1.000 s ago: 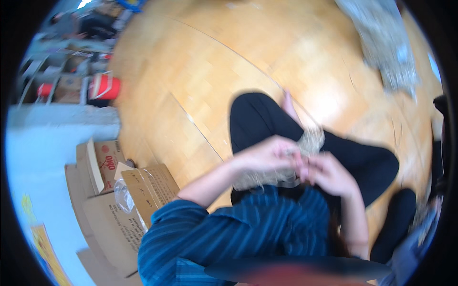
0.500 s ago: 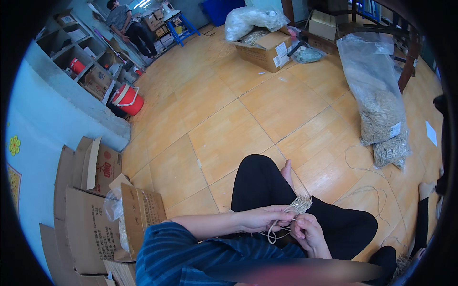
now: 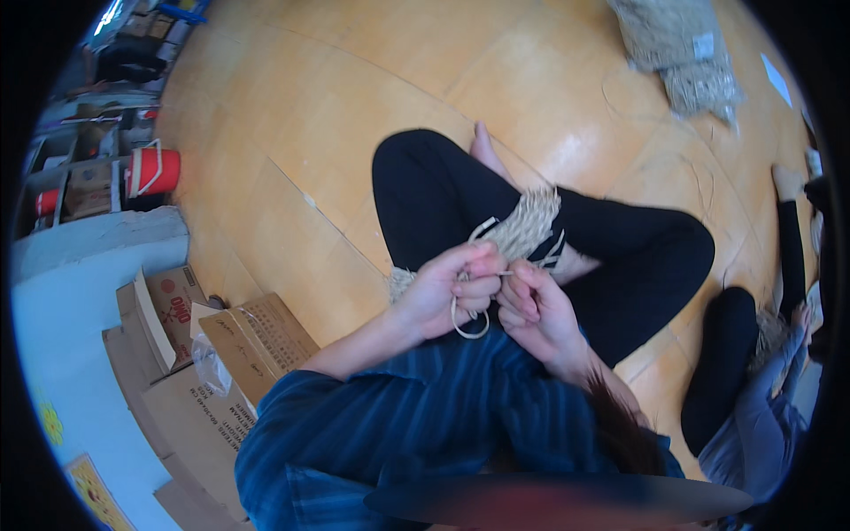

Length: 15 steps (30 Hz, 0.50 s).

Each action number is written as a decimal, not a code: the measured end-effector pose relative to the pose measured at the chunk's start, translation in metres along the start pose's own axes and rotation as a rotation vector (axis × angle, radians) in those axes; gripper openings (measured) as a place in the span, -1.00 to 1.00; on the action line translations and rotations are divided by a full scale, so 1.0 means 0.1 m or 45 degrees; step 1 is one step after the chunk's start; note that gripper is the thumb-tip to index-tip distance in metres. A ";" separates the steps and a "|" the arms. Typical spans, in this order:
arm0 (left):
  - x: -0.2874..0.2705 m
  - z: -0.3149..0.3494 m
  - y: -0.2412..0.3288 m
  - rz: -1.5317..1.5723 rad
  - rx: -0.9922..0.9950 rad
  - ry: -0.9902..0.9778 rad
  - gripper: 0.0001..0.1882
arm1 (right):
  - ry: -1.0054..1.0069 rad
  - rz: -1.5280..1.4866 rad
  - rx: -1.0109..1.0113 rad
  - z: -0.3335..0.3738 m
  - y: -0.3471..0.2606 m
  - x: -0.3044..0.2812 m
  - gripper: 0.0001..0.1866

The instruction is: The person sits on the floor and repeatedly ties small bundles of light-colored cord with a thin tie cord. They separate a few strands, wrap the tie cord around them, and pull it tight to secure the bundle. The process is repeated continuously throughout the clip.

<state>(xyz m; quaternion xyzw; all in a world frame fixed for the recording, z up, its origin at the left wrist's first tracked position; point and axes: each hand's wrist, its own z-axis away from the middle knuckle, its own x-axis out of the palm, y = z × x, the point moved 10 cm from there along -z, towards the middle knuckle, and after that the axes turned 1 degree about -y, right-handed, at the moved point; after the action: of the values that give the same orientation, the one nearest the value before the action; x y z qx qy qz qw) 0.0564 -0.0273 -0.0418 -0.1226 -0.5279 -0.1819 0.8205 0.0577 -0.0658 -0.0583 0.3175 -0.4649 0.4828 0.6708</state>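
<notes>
Seemingly the knotted fibre piece [image 3: 529, 223] was only part-made, its worked length lying over the black-trousered legs [image 3: 418, 181] while loose cord [image 3: 469, 336] hung unworked. The left hand [image 3: 453, 290] curled closed around cord, the right hand [image 3: 537, 306] pinched a short strand [image 3: 506, 273] beside it, both forearms [image 3: 359, 347] angled inward

Beige cord [image 3: 529, 223], blue striped shirt [image 3: 398, 411]
</notes>
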 end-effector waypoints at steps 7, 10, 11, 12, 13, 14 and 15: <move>0.00 0.08 -0.04 -0.056 -0.030 0.093 -0.72 | -0.043 -0.056 -0.034 0.10 0.01 0.06 -0.65; 0.00 0.08 -0.05 -0.080 -0.054 0.121 -0.69 | -0.046 -0.094 -0.026 0.15 0.01 0.05 -0.65; 0.00 0.08 -0.06 -0.090 -0.059 0.128 -0.70 | -0.025 -0.112 -0.016 0.17 0.01 0.04 -0.65; 0.00 0.08 -0.07 -0.098 -0.061 0.139 -0.70 | 0.000 -0.126 0.000 0.19 0.02 0.02 -0.65; 0.04 0.08 -0.07 -0.109 -0.072 0.093 -0.71 | -0.012 -0.138 -0.002 0.20 0.02 0.03 -0.65; 0.04 0.07 -0.08 -0.126 -0.080 0.100 -0.71 | -0.019 -0.143 -0.003 0.22 0.01 0.04 -0.65; 0.04 0.07 -0.08 -0.143 -0.089 0.108 -0.70 | -0.042 -0.150 -0.015 0.23 0.00 0.05 -0.65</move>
<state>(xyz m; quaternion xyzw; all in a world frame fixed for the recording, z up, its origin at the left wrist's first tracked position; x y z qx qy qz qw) 0.0483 -0.0327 -0.0351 -0.1136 -0.4920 -0.2509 0.8259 0.0510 -0.0841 -0.0448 0.3482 -0.4591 0.4344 0.6923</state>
